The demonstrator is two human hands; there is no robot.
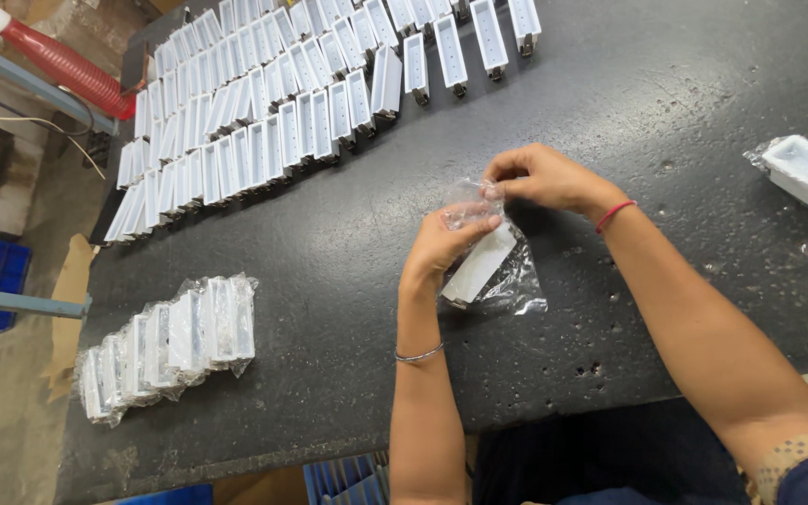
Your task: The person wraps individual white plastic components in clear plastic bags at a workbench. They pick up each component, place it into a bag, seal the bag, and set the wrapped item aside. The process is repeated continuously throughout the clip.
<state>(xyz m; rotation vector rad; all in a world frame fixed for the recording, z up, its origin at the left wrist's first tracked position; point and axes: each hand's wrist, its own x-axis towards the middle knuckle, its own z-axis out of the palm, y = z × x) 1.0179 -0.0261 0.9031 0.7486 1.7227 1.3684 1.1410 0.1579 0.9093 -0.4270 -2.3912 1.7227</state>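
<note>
Hands both pinching: your left hand [443, 245] and right hand [540, 178] grip the clear bag [507, 281] mouth, white part [479, 265] inside, over the dark worktop [348, 243].

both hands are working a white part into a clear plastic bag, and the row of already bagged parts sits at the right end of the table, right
Not quite. In the head view the left hand and right hand do hold a white part in a clear plastic bag, but the row of bagged parts lies at the left end of the table, not the right.
</note>
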